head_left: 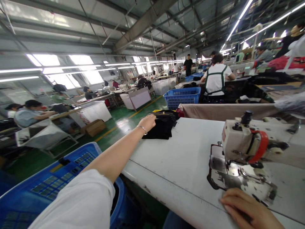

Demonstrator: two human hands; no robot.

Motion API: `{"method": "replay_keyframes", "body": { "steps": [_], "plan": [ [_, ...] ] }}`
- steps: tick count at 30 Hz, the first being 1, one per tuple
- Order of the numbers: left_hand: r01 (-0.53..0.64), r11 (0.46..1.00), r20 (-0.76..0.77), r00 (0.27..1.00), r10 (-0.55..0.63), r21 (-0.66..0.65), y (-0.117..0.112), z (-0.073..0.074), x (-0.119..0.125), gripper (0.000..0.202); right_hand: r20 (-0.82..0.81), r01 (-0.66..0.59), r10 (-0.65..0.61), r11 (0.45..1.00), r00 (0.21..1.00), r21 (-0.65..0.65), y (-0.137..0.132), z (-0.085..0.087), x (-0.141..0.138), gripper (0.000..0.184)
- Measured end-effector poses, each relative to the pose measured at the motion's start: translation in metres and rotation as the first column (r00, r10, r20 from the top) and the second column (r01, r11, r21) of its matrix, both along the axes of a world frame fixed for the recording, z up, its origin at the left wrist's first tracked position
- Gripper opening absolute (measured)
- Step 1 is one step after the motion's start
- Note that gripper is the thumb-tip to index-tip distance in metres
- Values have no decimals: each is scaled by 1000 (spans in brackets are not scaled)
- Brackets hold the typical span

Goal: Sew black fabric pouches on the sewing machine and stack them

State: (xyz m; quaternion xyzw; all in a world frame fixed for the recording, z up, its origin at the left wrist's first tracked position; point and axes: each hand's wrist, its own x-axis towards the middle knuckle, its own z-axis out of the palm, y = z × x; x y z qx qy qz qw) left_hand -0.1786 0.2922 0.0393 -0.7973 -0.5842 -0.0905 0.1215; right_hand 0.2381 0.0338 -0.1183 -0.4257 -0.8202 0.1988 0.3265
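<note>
My left hand (147,122) reaches out to the far left corner of the white sewing table (176,159). Its fingers are curled closed at the edge of black cloth (160,129), which lies folded or stacked there. A silver bangle circles that wrist. Near the front edge, my right hand (250,208) rests low over the tabletop with fingers stretched out and nothing visible in them. Just beyond it stands a sewing machine (235,143) with a red guard and a worn metal plate (220,171).
A blue plastic basket (78,156) stands left of the table, below my left arm. Behind the table are a fabric-lined bin (224,111) and another blue basket (182,95). A person in a white top (215,79) sits beyond. Cardboard (95,127) lies on the green floor.
</note>
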Motion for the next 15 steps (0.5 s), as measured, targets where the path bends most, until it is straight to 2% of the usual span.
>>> {"method": "replay_keyframes", "body": {
  "steps": [2,3,5,6,8,9,10,11,12,13,14,15],
  "plan": [
    [-19,996,80,997,12,87,-8,22,19,31,-108,41,-62,981,992,-192,6,4,-5,21],
    [-8,993,117,993,-6,117,-17,31,32,25,-178,57,-115,951,977,-304,11,10,-11,26],
    [77,988,171,980,-100,136,-51,37,63,15,-360,33,-258,850,897,-526,22,26,-27,42],
    [148,981,188,968,-169,122,-76,34,80,15,-477,-60,-308,788,823,-612,28,35,-37,50],
    [334,941,206,919,-337,49,-135,16,110,11,-686,-295,-429,676,587,-676,37,53,-56,61],
    [459,889,234,865,-444,-8,-166,2,121,10,-718,-377,-451,633,531,-676,40,60,-64,59],
    [616,784,371,748,-550,-81,-194,-12,129,8,-724,-399,-455,620,518,-676,39,65,-70,54],
    [691,709,488,672,-557,-143,-218,-26,135,14,-725,-410,-445,615,526,-674,37,69,-75,50],
    [669,724,563,669,-485,-169,-236,-39,137,30,-729,-417,-417,619,543,-665,32,71,-78,48],
    [586,788,616,695,-371,-187,-250,-49,138,44,-737,-429,-379,628,560,-649,25,73,-80,46],
    [516,827,675,694,-250,-223,-258,-57,138,56,-747,-451,-331,634,576,-628,16,74,-79,44],
    [470,840,734,665,-135,-271,-264,-62,137,66,-751,-472,-278,635,599,-611,6,77,-78,41]
  ]
}}
